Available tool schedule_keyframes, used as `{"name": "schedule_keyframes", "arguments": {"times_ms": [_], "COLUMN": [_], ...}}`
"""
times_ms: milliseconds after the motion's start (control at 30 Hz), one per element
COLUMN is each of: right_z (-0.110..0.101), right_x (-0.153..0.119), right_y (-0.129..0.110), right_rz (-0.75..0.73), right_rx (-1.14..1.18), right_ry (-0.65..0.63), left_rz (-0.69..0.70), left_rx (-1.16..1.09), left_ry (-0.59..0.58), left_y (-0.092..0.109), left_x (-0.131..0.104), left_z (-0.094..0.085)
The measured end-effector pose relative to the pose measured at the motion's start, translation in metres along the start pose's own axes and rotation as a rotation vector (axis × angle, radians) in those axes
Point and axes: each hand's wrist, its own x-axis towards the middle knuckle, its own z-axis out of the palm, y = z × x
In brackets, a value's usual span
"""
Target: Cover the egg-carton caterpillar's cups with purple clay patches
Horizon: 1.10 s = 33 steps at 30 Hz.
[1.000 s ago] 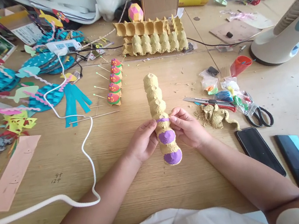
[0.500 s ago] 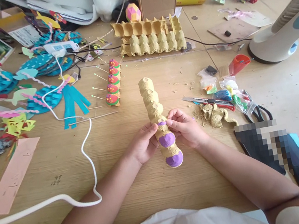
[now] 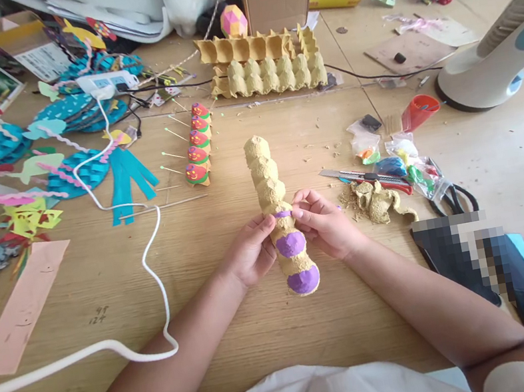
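A beige egg-carton strip (image 3: 266, 169) with several bumps lies lengthwise before me. Purple clay (image 3: 303, 280) covers parts of its two nearest bumps. Across a middle bump runs a thin purple clay strip (image 3: 283, 214). My left hand (image 3: 254, 251) grips the carton strip from the left, its thumb at the thin strip's left end. On the other side, my right hand (image 3: 322, 222) has thumb and index finger pinched at the thin strip's right end. The lower fingers of both hands are partly hidden by the carton.
A painted caterpillar (image 3: 197, 145) stands left of centre, egg cartons (image 3: 276, 74) behind. To the right are a utility knife (image 3: 365, 176), clay bags (image 3: 391, 166), torn carton (image 3: 377, 202), scissors (image 3: 455, 199) and a red cup (image 3: 419, 111). A white cable (image 3: 153, 269) crosses the left side.
The near end of the carton strip has shifted very slightly left. Both hands keep nearly the same place and grip.
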Motion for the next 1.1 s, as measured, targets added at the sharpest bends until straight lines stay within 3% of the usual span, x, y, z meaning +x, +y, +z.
{"name": "schedule_keyframes", "arguments": {"times_ms": [467, 700, 900, 1100], "right_z": [0.001, 0.0, -0.004, -0.002], "right_x": [0.0, 0.0, 0.0, -0.003], "right_y": [0.005, 0.006, 0.01, 0.009], "right_rz": [-0.048, 0.05, 0.17, 0.172], "right_rx": [-0.001, 0.135, 0.058, 0.079], "right_ry": [0.035, 0.045, -0.043, -0.038], "left_rz": [0.011, -0.024, -0.046, -0.024], "left_rx": [-0.076, -0.051, -0.047, -0.056], "left_ry": [0.004, -0.046, -0.038, -0.021], "left_y": [0.0, 0.002, 0.001, 0.002], "left_x": [0.0, -0.002, -0.002, 0.0], "left_z": [0.004, 0.003, 0.0, 0.001]}}
